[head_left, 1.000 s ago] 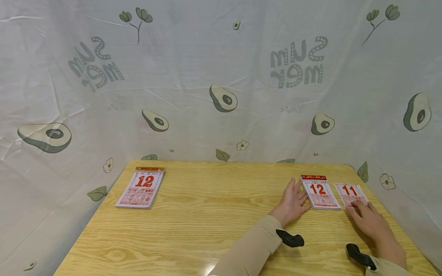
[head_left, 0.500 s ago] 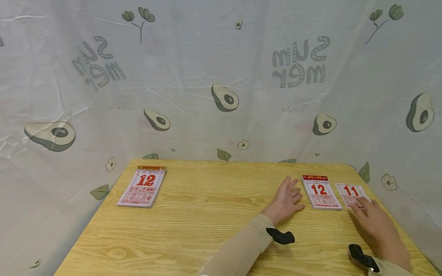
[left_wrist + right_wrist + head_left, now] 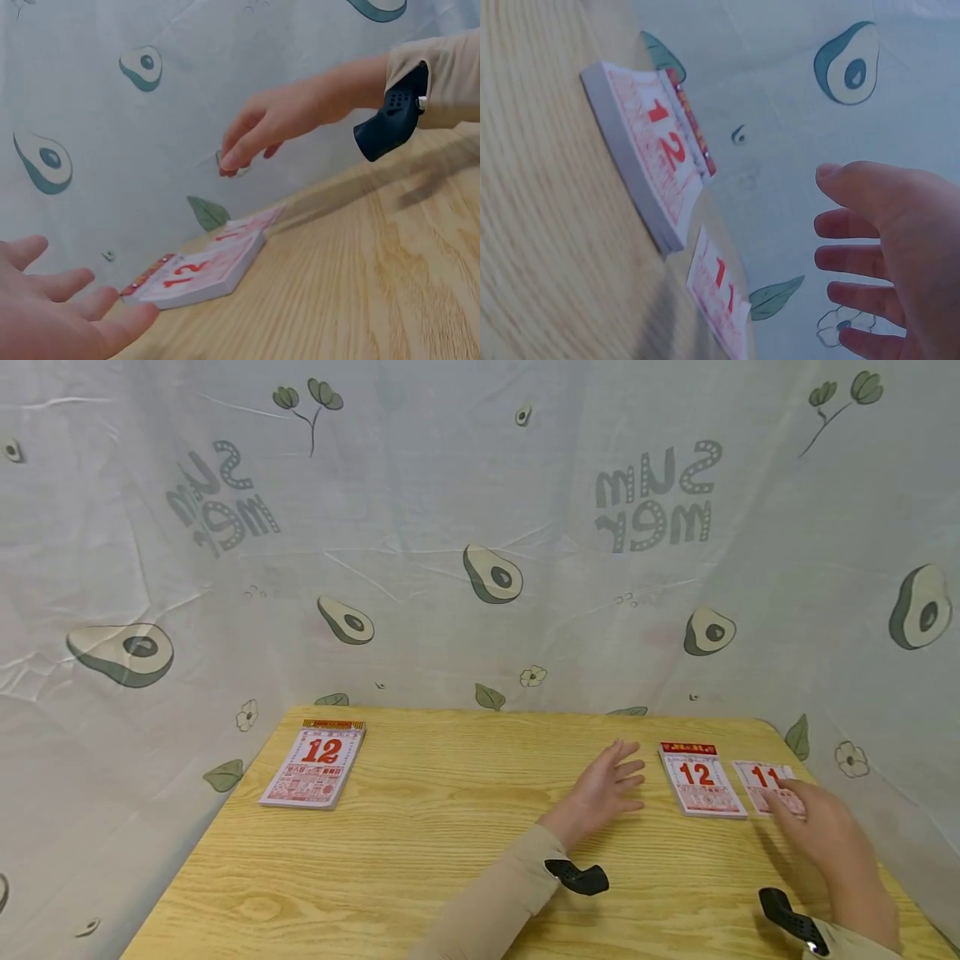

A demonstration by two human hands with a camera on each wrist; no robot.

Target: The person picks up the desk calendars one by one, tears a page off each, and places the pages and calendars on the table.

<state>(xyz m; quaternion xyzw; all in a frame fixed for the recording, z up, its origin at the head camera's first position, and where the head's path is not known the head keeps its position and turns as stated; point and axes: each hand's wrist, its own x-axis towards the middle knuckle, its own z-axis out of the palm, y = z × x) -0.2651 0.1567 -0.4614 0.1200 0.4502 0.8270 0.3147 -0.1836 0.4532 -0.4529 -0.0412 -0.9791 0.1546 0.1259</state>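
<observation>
A thick tear-off calendar pad [image 3: 703, 795] showing a red 12 lies at the right of the wooden table, under a red header strip. Beside it on the right lies a loose calendar sheet [image 3: 756, 783] printed with an 11, partly covered by my right hand in the head view. That right hand [image 3: 825, 831] hovers over the sheet; in the right wrist view its relaxed fingers [image 3: 849, 258] hold nothing. My left hand [image 3: 597, 792], fingers spread and palm turned toward the pad, is raised to the pad's left and holds nothing.
A second calendar pad [image 3: 313, 770], also showing 12, lies near the left edge of the wooden table [image 3: 450, 827]. A pale curtain [image 3: 420, 510] printed with avocados hangs behind and at both sides. Black wrist devices sit on both sleeves.
My left hand has drawn away from the right pad, toward the left. The right hand has lifted off the loose sheet, which stays flat on the table.
</observation>
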